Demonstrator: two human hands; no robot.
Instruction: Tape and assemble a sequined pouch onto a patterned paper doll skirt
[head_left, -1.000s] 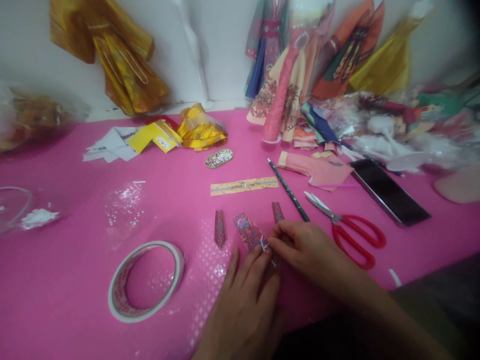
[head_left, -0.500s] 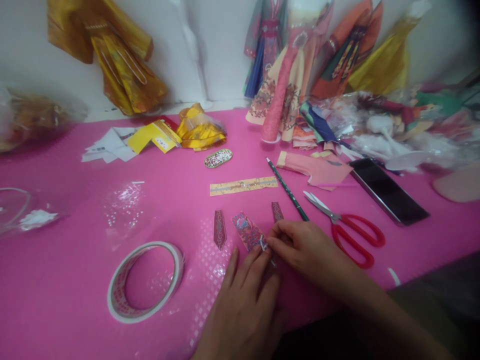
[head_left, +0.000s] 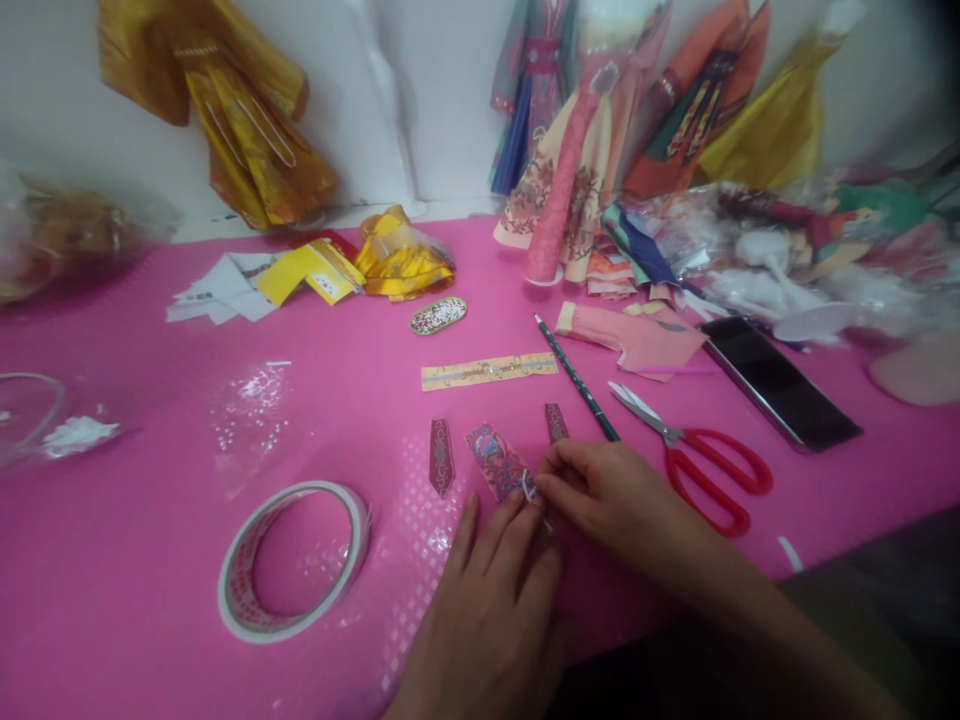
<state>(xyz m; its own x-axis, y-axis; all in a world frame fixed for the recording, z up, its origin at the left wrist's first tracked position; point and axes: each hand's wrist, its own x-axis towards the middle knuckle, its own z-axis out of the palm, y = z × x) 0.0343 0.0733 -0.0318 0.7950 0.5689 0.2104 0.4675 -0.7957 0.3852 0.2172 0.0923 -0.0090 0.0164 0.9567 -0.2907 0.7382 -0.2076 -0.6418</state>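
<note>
A small patterned red-and-blue paper piece [head_left: 496,462] lies flat on the pink table [head_left: 150,560]. My left hand [head_left: 491,600] rests palm down, its fingertips pressing the near end of that piece. My right hand [head_left: 600,490] is pinched at the same end, thumb and forefinger closed on a tiny white bit I cannot make out. Two narrow dark red paper tabs, one [head_left: 441,455] to the left and one [head_left: 556,421] to the right, lie beside the piece. A tan patterned strip [head_left: 489,370] lies just beyond.
A roll of clear tape [head_left: 294,560] sits left of my hands. Red-handled scissors [head_left: 694,458], a dark pencil [head_left: 576,378] and a black phone [head_left: 778,382] lie to the right. Paper costume dolls [head_left: 570,150] and a yellow paper robe [head_left: 225,110] stand against the wall. Yellow scraps [head_left: 375,265] lie behind.
</note>
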